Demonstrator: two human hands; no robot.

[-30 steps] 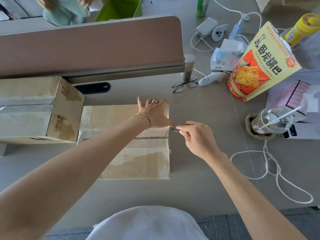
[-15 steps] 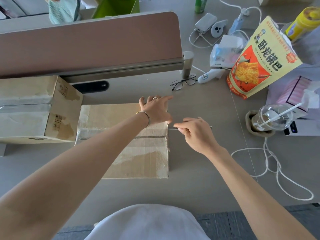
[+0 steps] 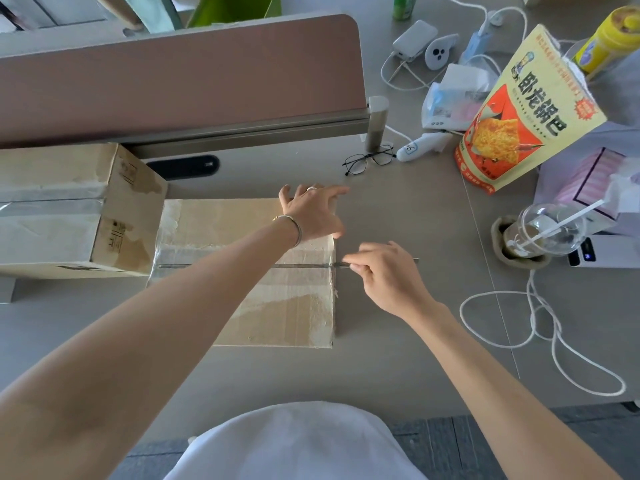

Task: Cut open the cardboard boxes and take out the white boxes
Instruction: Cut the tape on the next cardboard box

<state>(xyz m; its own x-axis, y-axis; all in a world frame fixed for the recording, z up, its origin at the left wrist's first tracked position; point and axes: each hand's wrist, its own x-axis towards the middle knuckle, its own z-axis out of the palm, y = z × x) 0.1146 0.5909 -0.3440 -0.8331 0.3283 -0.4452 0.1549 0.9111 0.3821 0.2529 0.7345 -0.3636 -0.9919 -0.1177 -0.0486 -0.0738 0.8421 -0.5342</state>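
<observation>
The flat cardboard box (image 3: 242, 271) is lying on the counter (image 3: 398, 358) at centre, its taped seam running left to right. The right hand (image 3: 388, 278) is pinching a thin blade (image 3: 341, 264) at the seam's right end; the left hand (image 3: 313, 213) is resting with fingers spread on the far right corner. The blade is probably best kept shallow, sparing the contents, with the bracing fingers off the seam. Two cardboard boxes are showing, counting the taller box (image 3: 69, 209) at left; no white boxes are showing.

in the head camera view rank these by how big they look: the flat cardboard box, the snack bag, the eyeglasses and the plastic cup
1. flat cardboard box
2. snack bag
3. plastic cup
4. eyeglasses, though cup and glasses look nearly alike
</observation>
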